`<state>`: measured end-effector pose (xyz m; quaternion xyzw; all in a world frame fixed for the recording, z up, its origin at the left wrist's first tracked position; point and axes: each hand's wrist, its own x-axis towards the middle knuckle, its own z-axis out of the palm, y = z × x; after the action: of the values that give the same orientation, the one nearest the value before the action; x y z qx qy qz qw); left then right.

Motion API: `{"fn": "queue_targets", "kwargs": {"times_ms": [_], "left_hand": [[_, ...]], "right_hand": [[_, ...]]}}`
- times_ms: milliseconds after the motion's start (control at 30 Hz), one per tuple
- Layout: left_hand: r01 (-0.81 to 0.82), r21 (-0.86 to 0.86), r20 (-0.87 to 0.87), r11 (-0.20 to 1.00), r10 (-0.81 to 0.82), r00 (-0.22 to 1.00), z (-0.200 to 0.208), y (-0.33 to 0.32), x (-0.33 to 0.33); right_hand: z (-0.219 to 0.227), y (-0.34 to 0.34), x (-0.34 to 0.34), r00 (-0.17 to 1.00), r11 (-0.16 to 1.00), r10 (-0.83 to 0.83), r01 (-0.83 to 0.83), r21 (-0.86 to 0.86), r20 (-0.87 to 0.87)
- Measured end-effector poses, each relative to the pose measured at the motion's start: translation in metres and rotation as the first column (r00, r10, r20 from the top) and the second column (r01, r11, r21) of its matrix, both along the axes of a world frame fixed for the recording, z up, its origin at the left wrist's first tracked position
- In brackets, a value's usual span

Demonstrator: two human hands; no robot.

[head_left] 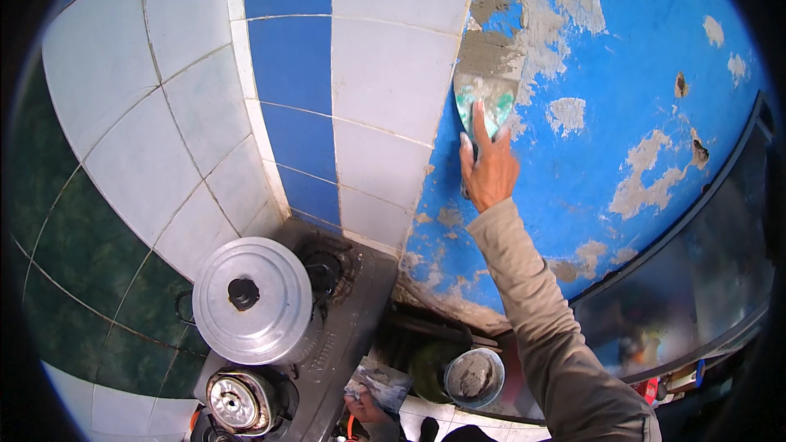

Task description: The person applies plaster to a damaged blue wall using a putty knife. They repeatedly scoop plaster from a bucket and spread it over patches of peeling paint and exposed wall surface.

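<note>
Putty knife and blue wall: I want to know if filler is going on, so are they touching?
Touching. The head view shows the right hand pressing the putty knife flat against the blue wall, below a grey filler patch.

right hand [490, 170]: presses putty knife [486, 100] flat on blue wall [622, 115]
left hand [366, 406]: holds mortar board [381, 383] low, near bucket [474, 377]

I see bright blue painted wall [622, 115], patched grey-beige where paint flaked. Wide metal putty knife [485, 98], steel grey with green smears. My right hand's [489, 168] sleeve khaki. Corner tiles [327, 74] in vertical white and royal-blue stripes; tiles [74, 262] lower left dark green. Round aluminium pot lid [246, 299] silver, black knob.
</note>
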<state>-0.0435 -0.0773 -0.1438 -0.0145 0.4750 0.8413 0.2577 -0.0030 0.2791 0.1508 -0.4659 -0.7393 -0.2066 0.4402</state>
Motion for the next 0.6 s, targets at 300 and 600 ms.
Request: {"fn": "queue_targets", "kwargs": {"times_ms": [300,600], "left_hand": [[0.021,0.015,-0.074,1.000,-0.019,0.997,-0.034,-0.009,-0.001],[0.061,-0.141,-0.070,0.988,-0.072,0.995,-0.027,-0.003,0.004]], "right_hand": [[0.033,-0.015,0.049,0.986,0.993,0.038,-0.055,0.103,0.164],[0.089,0.009,0.085,0.838,0.953,-0.251,0.126,0.275,0.485]]}}
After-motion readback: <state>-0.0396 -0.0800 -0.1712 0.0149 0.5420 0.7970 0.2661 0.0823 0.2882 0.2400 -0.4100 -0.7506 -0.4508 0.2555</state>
